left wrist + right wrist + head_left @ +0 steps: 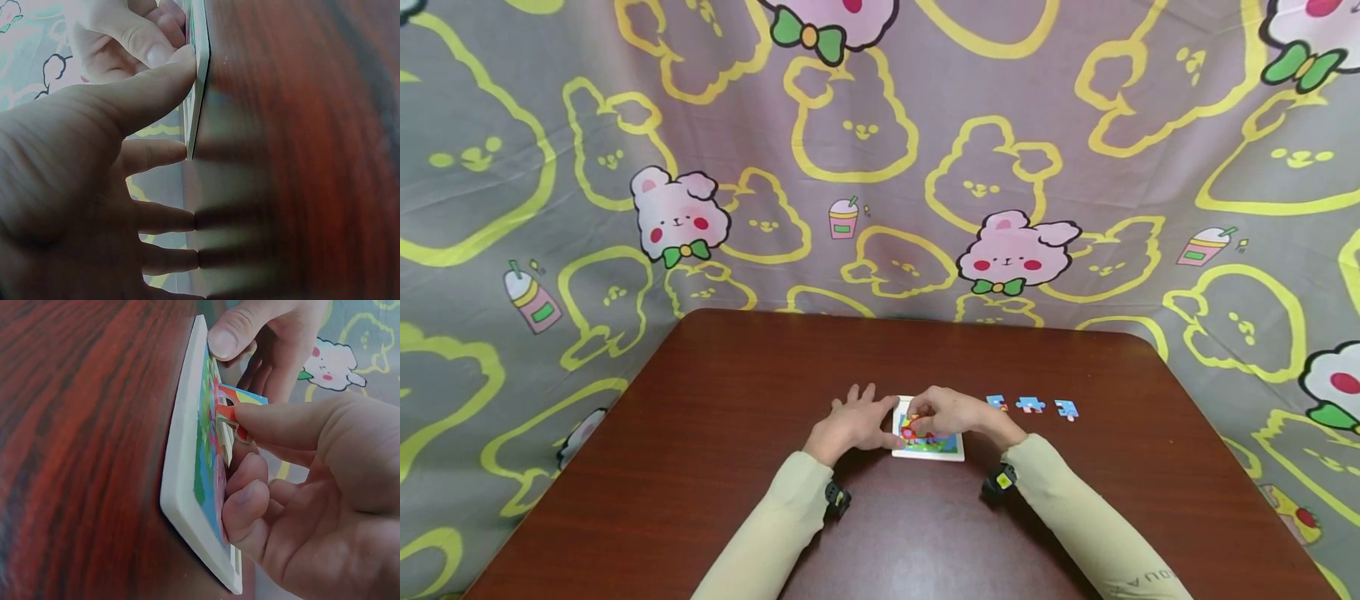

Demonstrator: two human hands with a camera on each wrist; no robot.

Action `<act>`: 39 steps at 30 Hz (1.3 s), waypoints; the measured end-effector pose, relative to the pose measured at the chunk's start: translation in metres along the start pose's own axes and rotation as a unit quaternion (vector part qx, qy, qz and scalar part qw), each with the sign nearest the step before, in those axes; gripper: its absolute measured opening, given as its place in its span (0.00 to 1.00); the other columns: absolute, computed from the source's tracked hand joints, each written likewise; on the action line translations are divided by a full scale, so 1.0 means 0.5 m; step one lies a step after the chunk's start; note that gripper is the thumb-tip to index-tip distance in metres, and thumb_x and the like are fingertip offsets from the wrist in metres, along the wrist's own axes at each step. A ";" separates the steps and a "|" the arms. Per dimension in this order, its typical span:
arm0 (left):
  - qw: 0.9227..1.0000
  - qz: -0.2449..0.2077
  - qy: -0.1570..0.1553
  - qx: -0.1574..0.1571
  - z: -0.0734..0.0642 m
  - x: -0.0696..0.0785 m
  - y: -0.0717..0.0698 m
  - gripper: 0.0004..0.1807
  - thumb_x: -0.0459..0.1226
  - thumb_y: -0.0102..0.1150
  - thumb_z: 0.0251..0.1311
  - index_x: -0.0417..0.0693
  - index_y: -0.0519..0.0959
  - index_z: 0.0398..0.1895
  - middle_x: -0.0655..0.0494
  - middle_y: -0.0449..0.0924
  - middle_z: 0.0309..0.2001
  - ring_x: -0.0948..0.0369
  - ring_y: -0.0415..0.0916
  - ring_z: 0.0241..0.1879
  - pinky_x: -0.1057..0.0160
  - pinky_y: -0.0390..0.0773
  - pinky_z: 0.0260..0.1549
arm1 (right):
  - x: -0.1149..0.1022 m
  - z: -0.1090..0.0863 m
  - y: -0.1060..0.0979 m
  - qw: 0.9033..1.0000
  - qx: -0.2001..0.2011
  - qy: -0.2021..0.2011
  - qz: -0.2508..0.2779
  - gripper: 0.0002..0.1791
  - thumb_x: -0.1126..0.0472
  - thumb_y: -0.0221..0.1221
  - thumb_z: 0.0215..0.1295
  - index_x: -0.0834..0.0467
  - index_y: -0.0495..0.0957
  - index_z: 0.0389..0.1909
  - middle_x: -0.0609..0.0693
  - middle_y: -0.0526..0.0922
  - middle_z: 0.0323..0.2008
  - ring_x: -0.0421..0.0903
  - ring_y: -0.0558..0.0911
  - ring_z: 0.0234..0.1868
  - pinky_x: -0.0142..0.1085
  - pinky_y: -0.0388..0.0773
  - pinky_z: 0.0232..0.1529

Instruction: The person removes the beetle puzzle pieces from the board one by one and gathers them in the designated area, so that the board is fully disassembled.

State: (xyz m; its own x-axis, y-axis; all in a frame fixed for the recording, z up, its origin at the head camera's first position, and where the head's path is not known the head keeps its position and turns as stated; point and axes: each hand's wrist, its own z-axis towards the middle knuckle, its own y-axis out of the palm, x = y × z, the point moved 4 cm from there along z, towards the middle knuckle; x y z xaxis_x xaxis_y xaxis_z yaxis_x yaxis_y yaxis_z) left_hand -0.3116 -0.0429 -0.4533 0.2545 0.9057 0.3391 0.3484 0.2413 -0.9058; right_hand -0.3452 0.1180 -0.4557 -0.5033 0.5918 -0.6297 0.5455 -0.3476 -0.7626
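A jigsaw puzzle in a white-rimmed tray [928, 456] lies on the table, with a colourful picture partly filled in. My right hand [951, 408] is over the tray's upper part. Between thumb and fingers it pinches a puzzle piece [250, 396] with red and yellow on it, tilted up from the picture; the other fingertips touch the tray. My left hand [853, 423] lies at the tray's left side, its fingers spread and fairly straight. Its thumb [169, 72] rests on the tray's edge and its index fingertip is by the corner.
Three loose puzzle pieces, a left one [996, 402], a middle one [1031, 404] and a right one [1066, 408], lie right of the tray. The brown table [760, 358] ends at a patterned cloth [895, 200] hanging behind and at both sides.
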 end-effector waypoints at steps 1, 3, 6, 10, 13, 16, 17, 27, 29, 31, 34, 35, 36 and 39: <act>1.000 0.000 0.000 0.000 0.000 0.000 0.000 0.43 0.60 0.62 0.58 0.60 0.61 0.75 0.39 0.47 0.78 0.36 0.40 0.77 0.31 0.50 0.68 | -0.001 0.001 0.000 1.000 -0.002 -0.006 -0.001 0.03 0.64 0.61 0.66 0.57 0.82 0.32 0.40 0.73 0.21 0.35 0.69 0.22 0.27 0.65 0.25; 1.000 -0.001 -0.001 -0.002 0.001 -0.001 0.000 0.43 0.60 0.62 0.59 0.61 0.60 0.75 0.39 0.46 0.78 0.36 0.39 0.77 0.31 0.49 0.68 | -0.004 0.002 -0.001 1.000 -0.007 -0.015 0.001 0.05 0.64 0.60 0.66 0.57 0.82 0.31 0.40 0.72 0.19 0.34 0.68 0.20 0.27 0.64 0.24; 1.000 -0.001 -0.001 -0.003 0.002 -0.002 0.001 0.43 0.59 0.61 0.59 0.61 0.60 0.75 0.40 0.46 0.78 0.36 0.39 0.77 0.31 0.49 0.69 | -0.005 -0.001 -0.004 1.000 -0.016 -0.018 0.008 0.07 0.64 0.57 0.68 0.58 0.82 0.32 0.40 0.71 0.18 0.34 0.66 0.18 0.27 0.62 0.22; 1.000 0.000 0.000 -0.001 0.003 0.000 0.001 0.43 0.60 0.61 0.59 0.61 0.60 0.75 0.40 0.46 0.78 0.36 0.39 0.77 0.31 0.49 0.69 | 0.003 -0.013 -0.013 0.999 -0.025 -0.003 0.032 0.08 0.63 0.54 0.71 0.57 0.82 0.37 0.42 0.69 0.17 0.36 0.64 0.16 0.28 0.62 0.21; 1.000 0.002 0.001 0.002 0.002 0.001 0.000 0.43 0.60 0.62 0.58 0.61 0.61 0.75 0.39 0.47 0.78 0.36 0.39 0.77 0.31 0.50 0.69 | 0.009 -0.025 -0.025 0.998 -0.024 0.007 0.050 0.07 0.62 0.54 0.71 0.57 0.81 0.40 0.43 0.70 0.18 0.37 0.64 0.15 0.29 0.62 0.20; 1.000 0.006 0.002 0.004 0.002 0.003 0.000 0.43 0.60 0.62 0.58 0.62 0.60 0.75 0.40 0.47 0.78 0.36 0.39 0.77 0.31 0.50 0.69 | 0.018 -0.039 -0.039 0.998 -0.021 0.014 0.059 0.06 0.61 0.57 0.70 0.56 0.81 0.40 0.47 0.74 0.21 0.38 0.67 0.15 0.30 0.67 0.18; 1.000 0.005 0.002 0.004 0.002 0.003 -0.001 0.43 0.60 0.62 0.58 0.62 0.60 0.75 0.39 0.47 0.78 0.36 0.39 0.77 0.31 0.50 0.69 | 0.021 -0.044 -0.043 0.998 -0.018 0.017 0.056 0.05 0.61 0.58 0.69 0.55 0.81 0.40 0.48 0.75 0.22 0.38 0.68 0.16 0.30 0.68 0.18; 1.000 0.000 0.003 0.006 0.000 0.006 -0.003 0.43 0.58 0.63 0.58 0.61 0.60 0.75 0.39 0.48 0.78 0.36 0.40 0.77 0.31 0.50 0.69 | 0.061 -0.099 -0.080 0.996 0.016 0.059 0.072 0.07 0.60 0.63 0.65 0.55 0.77 0.41 0.53 0.81 0.27 0.42 0.72 0.19 0.33 0.72 0.20; 1.000 0.003 0.004 0.006 0.001 0.005 -0.004 0.43 0.59 0.63 0.58 0.61 0.60 0.75 0.39 0.47 0.78 0.37 0.40 0.77 0.31 0.50 0.69 | 0.071 -0.108 -0.086 0.995 0.022 0.068 0.075 0.07 0.60 0.63 0.65 0.56 0.76 0.40 0.51 0.79 0.26 0.43 0.72 0.19 0.33 0.71 0.20; 1.000 0.006 0.005 0.007 0.001 0.005 -0.005 0.43 0.59 0.62 0.58 0.62 0.60 0.75 0.40 0.47 0.78 0.37 0.40 0.77 0.31 0.50 0.69 | 0.080 -0.117 -0.091 0.994 0.027 0.075 0.074 0.07 0.60 0.63 0.65 0.55 0.76 0.40 0.50 0.78 0.26 0.43 0.72 0.20 0.34 0.71 0.20; 1.000 0.008 0.005 0.009 0.000 0.004 -0.006 0.43 0.59 0.62 0.58 0.62 0.60 0.75 0.39 0.47 0.78 0.37 0.40 0.77 0.31 0.50 0.69 | 0.093 -0.130 -0.095 0.994 0.031 0.079 0.071 0.07 0.61 0.63 0.65 0.56 0.76 0.40 0.51 0.78 0.26 0.44 0.72 0.20 0.34 0.72 0.20; 1.000 0.007 0.005 0.009 0.000 0.004 -0.005 0.43 0.59 0.62 0.58 0.61 0.60 0.75 0.39 0.47 0.78 0.37 0.39 0.77 0.31 0.50 0.69 | 0.097 -0.134 -0.095 0.994 0.031 0.080 0.070 0.07 0.61 0.63 0.65 0.56 0.76 0.39 0.52 0.79 0.27 0.44 0.72 0.20 0.35 0.72 0.20; 1.000 0.006 0.005 0.008 0.000 0.003 -0.005 0.43 0.59 0.62 0.58 0.61 0.60 0.75 0.39 0.47 0.78 0.37 0.39 0.77 0.31 0.50 0.69 | 0.100 -0.139 -0.095 0.994 0.030 0.080 0.070 0.07 0.61 0.63 0.65 0.56 0.76 0.39 0.53 0.79 0.27 0.44 0.72 0.20 0.36 0.72 0.20; 1.000 0.003 0.004 0.006 -0.001 0.001 -0.002 0.43 0.59 0.62 0.58 0.61 0.60 0.75 0.40 0.47 0.78 0.37 0.39 0.77 0.31 0.50 0.69 | 0.110 -0.153 -0.092 0.994 0.027 0.082 0.068 0.05 0.62 0.63 0.65 0.56 0.76 0.38 0.55 0.80 0.27 0.44 0.73 0.20 0.37 0.74 0.20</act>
State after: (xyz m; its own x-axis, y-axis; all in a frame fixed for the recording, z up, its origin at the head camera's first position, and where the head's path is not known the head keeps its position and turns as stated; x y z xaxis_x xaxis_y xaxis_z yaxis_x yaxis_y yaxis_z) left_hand -0.3113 -0.0429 -0.4518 0.2639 0.9041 0.3360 0.3357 0.2405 -0.9108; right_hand -0.3469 0.2221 -0.4437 -0.3093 0.6459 -0.6980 0.5617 -0.4682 -0.6822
